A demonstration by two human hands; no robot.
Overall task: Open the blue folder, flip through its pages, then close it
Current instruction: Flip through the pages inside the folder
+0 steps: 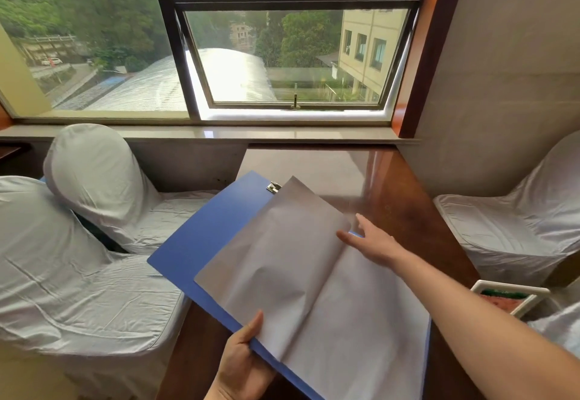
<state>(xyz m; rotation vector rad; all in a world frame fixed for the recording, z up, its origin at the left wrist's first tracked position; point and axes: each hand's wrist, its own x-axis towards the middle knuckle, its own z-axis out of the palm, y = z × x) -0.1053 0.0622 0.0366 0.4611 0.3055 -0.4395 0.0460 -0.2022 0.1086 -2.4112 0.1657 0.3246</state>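
Folder: open, long axis near-right to far-left. My left hand pinches its near edge; right hand, open, touches the raised page at its right edge.

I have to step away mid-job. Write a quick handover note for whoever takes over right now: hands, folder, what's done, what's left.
Left hand: gripping the near left edge of the blue folder, thumb on top, holding it open and tilted over the wooden table.
Right hand: open, fingers spread at the far edge of the raised page; whether it touches the paper is unclear.
Folder: open, metal clip at the far end, white pages fanned, one partly lifted.
Done: folder opened, flipping under way.
Left: finish flipping the pages, then close the folder.
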